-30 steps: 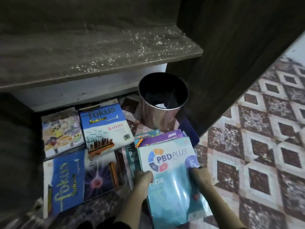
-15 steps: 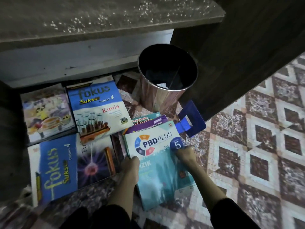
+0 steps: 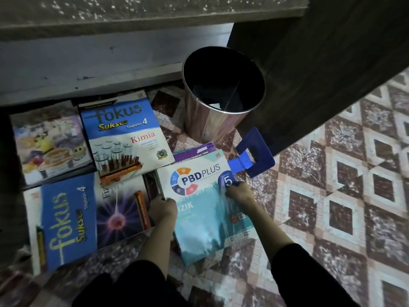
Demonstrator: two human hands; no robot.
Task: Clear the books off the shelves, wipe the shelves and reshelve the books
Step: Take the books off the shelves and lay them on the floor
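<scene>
A stack of books topped by a teal "PBD Plus" book (image 3: 199, 209) lies on the patterned floor. My left hand (image 3: 162, 209) grips the stack's left edge and my right hand (image 3: 240, 192) grips its right edge. To the left lie a blue "Fokus Sukses Kimia" book (image 3: 126, 138), another blue "Fokus" book (image 3: 86, 218) and a cartoon-covered book (image 3: 48, 142). The dusty wooden shelf board (image 3: 132, 12) runs along the top of the view.
A shiny metal bin (image 3: 223, 96) stands just behind the stack. A blue bookend (image 3: 254, 154) lies by the stack's far right corner. The dark side panel of the shelf unit (image 3: 321, 63) rises at the right. Patterned floor (image 3: 343, 207) spreads to the right.
The held stack has come down from mid-air onto the floor, nearer the other books. My view has tilted down, and the blue bookend has come into sight.
</scene>
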